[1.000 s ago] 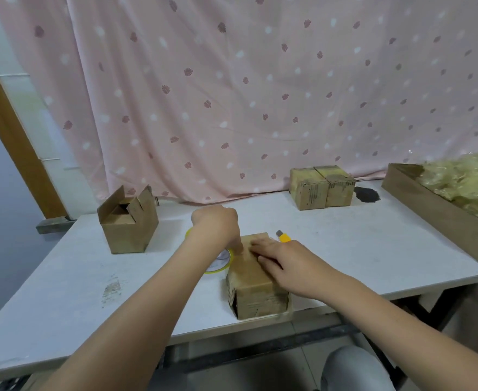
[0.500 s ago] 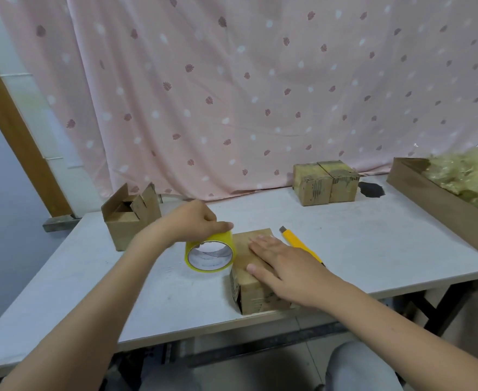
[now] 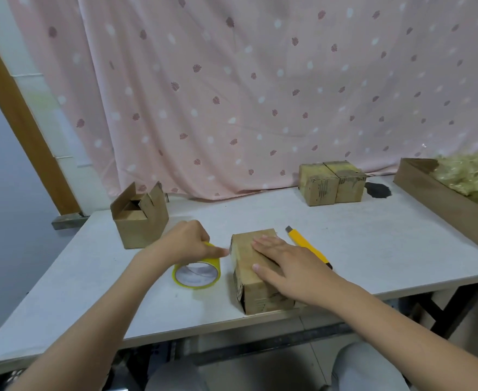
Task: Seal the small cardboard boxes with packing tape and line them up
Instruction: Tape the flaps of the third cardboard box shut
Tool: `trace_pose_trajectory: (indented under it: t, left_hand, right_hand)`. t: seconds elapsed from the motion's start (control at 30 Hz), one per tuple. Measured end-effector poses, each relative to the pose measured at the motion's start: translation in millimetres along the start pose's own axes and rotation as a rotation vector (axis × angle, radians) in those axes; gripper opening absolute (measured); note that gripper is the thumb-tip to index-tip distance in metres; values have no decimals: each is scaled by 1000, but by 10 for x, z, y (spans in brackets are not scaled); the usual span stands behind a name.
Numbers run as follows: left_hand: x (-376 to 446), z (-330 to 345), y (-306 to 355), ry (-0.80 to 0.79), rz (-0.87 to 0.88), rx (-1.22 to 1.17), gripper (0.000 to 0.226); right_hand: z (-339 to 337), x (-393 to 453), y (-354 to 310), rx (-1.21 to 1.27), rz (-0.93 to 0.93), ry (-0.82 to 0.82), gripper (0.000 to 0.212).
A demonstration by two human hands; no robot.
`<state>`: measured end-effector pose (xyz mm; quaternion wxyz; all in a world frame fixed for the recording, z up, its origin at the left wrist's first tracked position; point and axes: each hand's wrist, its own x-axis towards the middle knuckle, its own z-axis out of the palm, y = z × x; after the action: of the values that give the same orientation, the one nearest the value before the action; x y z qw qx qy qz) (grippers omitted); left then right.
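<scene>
My right hand [image 3: 285,262] is lying flat on top of the box [image 3: 256,273] I'm sealing, fingers straight and spread, just pressing down. That box sits at the near edge of the table [image 3: 373,249]. My left hand [image 3: 188,244] is curled around the top of the tape roll [image 3: 197,273], which stands on its edge just left of the box, with my forefinger stretched out toward the box's top left edge. Can't tell if a strip of tape runs between them.

Just right of the box there's a yellow box cutter [image 3: 307,245] lying on the table, partly under my wrist. There's dark printing on the box sides, too smudged to read.

Further out: an open box [image 3: 139,217] at back left with its flaps standing up, two closed boxes [image 3: 331,182] side by side and touching by the curtain [image 3: 260,94], and a big tray [image 3: 441,198] on the right holding pale yellow shredded filler [image 3: 475,173].
</scene>
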<state>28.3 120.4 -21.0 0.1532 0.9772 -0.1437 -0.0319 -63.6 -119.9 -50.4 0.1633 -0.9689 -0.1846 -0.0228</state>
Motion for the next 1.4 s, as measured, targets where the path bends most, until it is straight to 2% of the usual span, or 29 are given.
trace_pose_trajectory:
  t: [0.2, 0.3, 0.37, 0.43, 0.53, 0.67, 0.77, 0.97, 1.2, 1.4]
  left_hand:
    - [42, 193, 7, 14, -6, 13, 76]
    - [31, 216, 20, 48, 9, 34, 75]
    - [29, 229, 8, 67, 10, 40, 76]
    - [28, 241, 3, 77, 12, 44, 75]
    - [12, 242, 25, 85, 5, 62, 74]
    - [1, 251, 22, 75, 19, 48, 72]
    - [17, 270, 17, 61, -10, -39, 66]
    - [-43, 259, 23, 54, -73, -204, 60]
    - [-134, 124, -122, 49, 33, -229, 63]
    - [-179, -65, -114, 183, 31, -287, 67]
  right_hand:
    - [22, 27, 9, 202, 59, 111, 45]
    - [-26, 44, -38, 332, 168, 204, 35]
    - [-66, 74, -91, 336, 258, 230, 39]
    - [-101, 134, -168, 255, 341, 179, 44]
    - [-182, 303, -349, 163, 474, 19, 40]
    - [-234, 636, -503, -22, 542, -193, 66]
    - [-293, 771, -600, -74, 576, -303, 69]
    - [-176, 1050, -667, -73, 701, -354, 89]
    - [-343, 943, -621, -68, 665, -322, 50]
    - [-510, 830, -505, 280, 664, -346, 72]
